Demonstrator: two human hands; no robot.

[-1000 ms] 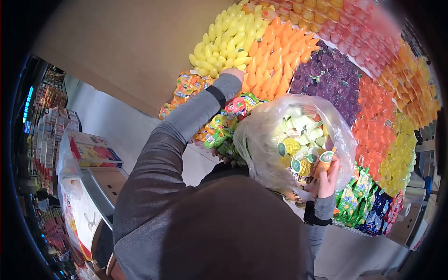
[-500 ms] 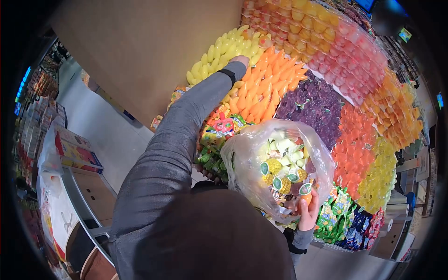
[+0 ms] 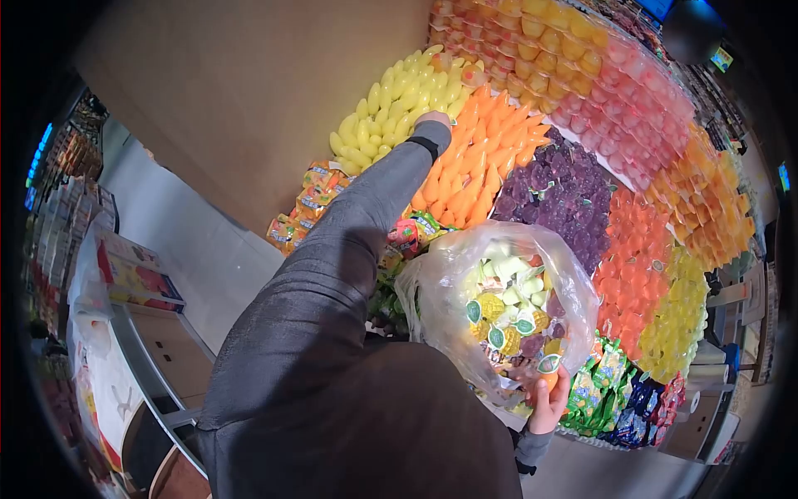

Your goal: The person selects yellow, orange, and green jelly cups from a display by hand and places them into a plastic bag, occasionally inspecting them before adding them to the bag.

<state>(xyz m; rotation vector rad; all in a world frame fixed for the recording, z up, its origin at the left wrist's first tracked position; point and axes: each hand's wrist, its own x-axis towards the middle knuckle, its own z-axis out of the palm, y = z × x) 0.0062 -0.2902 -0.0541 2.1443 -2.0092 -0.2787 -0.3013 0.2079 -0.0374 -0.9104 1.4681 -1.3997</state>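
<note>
My left hand (image 3: 433, 127) reaches to the border between the yellow jelly cups (image 3: 395, 104) and the orange carrot-shaped jelly cups (image 3: 465, 158). Its fingers are hidden behind the back of the hand and the wrist. At the lower right, my right hand (image 3: 547, 403) is closed on the edge of a clear plastic bag (image 3: 432, 283). Against its fingertips sits an orange jelly (image 3: 549, 380) with a leaf label. Inside the wide-mouthed bag lie pale green jellies (image 3: 519, 283), yellow jellies with leaf labels (image 3: 492, 308) and a few purple ones.
Purple jellies (image 3: 557, 195), red-orange jellies (image 3: 629, 266) and yellow-green jellies (image 3: 673, 312) fill the curved display. Pink packs (image 3: 619, 112) rise behind. Wrapped packets (image 3: 312, 195) border it near my left arm. A tan panel (image 3: 249, 100) stands at the left, beside a counter (image 3: 166, 341).
My left hand has drawn back slightly toward me and to the right, nearer the orange jellies. My right hand, the bag and the orange jelly have shifted slightly down.
</note>
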